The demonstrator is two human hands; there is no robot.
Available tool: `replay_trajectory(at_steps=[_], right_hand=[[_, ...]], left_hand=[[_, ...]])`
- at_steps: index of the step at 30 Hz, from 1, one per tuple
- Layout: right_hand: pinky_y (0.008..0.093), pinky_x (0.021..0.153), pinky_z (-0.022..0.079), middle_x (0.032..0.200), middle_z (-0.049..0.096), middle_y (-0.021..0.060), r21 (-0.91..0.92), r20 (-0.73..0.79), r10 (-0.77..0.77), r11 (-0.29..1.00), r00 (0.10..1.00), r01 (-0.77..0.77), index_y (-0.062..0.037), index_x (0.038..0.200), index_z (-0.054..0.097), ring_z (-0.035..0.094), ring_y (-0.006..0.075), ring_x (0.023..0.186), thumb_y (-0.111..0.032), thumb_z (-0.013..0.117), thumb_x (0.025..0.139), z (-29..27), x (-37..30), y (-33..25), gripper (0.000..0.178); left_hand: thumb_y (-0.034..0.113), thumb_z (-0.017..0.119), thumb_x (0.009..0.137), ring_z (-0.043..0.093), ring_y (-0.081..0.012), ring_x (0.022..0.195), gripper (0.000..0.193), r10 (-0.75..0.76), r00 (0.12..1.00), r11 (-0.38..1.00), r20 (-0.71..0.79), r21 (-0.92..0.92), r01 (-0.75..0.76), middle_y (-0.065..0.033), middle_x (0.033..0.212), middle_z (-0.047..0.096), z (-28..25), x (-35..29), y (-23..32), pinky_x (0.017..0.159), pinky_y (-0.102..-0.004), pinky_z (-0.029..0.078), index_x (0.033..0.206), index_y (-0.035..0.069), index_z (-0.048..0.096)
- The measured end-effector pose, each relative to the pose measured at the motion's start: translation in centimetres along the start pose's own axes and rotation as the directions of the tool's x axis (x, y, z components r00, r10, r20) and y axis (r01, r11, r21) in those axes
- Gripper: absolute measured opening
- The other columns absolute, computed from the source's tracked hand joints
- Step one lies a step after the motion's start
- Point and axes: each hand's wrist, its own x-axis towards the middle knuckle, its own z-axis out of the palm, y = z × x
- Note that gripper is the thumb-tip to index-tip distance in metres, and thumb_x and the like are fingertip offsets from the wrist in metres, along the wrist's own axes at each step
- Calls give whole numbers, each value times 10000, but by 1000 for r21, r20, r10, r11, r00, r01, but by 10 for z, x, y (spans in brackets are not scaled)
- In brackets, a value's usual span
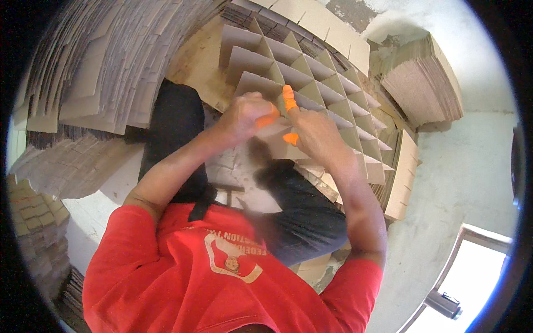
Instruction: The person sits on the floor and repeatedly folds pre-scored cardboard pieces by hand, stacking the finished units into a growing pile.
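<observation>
A cardboard divider grid (311,83) of interlocked grey-brown strips stands tilted in front of me, its square cells facing up. My left hand (243,117) is curled closed at the grid's near left edge, an orange finger cover (267,116) on its thumb; whatever the fingers hold is hidden. My right hand (319,133) lies over the near cells. Its index finger stretches forward and its thumb is spread apart, both in orange covers. Below the hands, a near cardboard panel (278,137) shows beside the right thumb.
Tall stacks of cardboard sheets (100,61) rise at the left. Another cardboard stack (425,80) leans by the wall at the far right. Slotted strips (402,175) stand right of the grid, and more (327,25) lie behind it. My dark-trousered legs (302,213) are below.
</observation>
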Motion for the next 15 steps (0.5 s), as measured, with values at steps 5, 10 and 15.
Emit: replay_trajectory(at_steps=[5,10,15], right_hand=[[458,731,508,1024,667,199,163,-283,90,986,955,-44,-64,1451,344,646,375,872,-313,719,828,-35,19,48,769],[447,884,472,1240,592,205,-61,-569,395,854,721,-516,-59,1436,362,596,359,1088,-492,659,855,-1,13,201,783],[452,901,471,1162,611,257,348,-163,389,882,907,-316,-24,1420,365,592,388,1086,-548,645,850,28,-14,182,824]], left_hand=[[113,746,719,587,-326,1002,309,146,983,963,-109,245,-116,-142,1074,649,-2,9,5,854,-427,491,1002,17,665],[193,714,738,372,-372,1341,615,234,966,864,107,433,-257,-151,1398,474,-3,32,21,1108,-520,312,1300,13,537],[226,700,763,212,-343,1436,694,168,925,806,341,493,-328,-85,1535,293,0,87,-11,1165,-481,207,1389,59,449]])
